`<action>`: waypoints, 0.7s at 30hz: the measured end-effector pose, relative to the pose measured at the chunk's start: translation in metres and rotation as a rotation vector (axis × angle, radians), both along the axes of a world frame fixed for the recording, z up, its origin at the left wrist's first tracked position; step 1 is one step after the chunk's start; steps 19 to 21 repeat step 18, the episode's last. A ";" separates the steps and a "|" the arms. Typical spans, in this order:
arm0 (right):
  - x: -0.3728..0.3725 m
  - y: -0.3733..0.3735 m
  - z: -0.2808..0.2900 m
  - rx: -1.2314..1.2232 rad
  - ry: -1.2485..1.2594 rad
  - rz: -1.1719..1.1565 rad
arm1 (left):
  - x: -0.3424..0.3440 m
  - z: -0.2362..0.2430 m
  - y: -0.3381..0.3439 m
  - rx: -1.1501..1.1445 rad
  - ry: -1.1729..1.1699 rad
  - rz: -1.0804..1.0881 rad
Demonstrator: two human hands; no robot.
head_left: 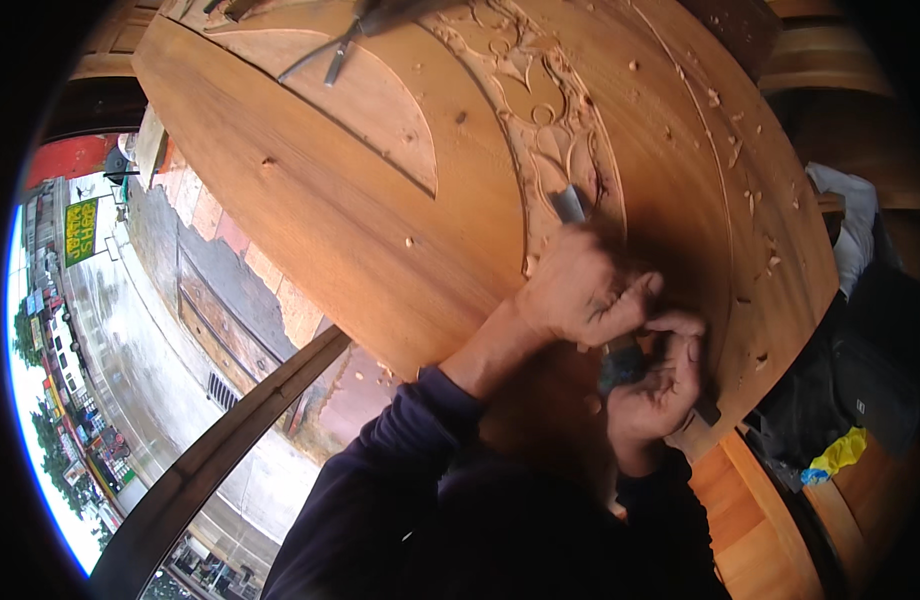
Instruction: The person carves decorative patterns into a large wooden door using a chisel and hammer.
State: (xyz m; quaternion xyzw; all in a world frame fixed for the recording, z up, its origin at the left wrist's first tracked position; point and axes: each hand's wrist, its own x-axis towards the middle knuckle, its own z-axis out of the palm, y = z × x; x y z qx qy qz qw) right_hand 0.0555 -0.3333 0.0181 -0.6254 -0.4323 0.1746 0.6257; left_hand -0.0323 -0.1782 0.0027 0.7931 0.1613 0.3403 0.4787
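Observation:
A wide flat wood chisel [568, 204] rests its steel blade on the carved scroll band [533, 95] of a brown wooden panel [360, 235]. My left hand [585, 290] is closed around the chisel's shank, just behind the blade. Nearer to me, my right hand [660, 390] curls its fingers about the dark end of the handle, which shows between the two hands. Part of the handle is hidden by my fingers. Curved leaf shapes and small rings are cut into the band ahead of the blade.
More metal carving tools [337, 62] lie at the panel's far left. Wood shavings [750, 200] are scattered over its right side. A dark bag [860, 390] and a yellow wrapper [840, 452] sit off the right edge. A wooden post [225, 425] stands left, with a street beyond.

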 end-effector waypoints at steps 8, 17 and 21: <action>0.012 0.002 -0.003 0.079 -0.397 0.010 | 0.006 -0.009 -0.007 0.080 0.018 0.060; 0.015 0.006 -0.001 0.056 -0.098 0.050 | 0.007 -0.007 0.006 0.131 0.032 0.070; 0.016 0.006 -0.001 0.064 -0.096 0.049 | 0.009 -0.006 0.006 0.102 0.009 0.087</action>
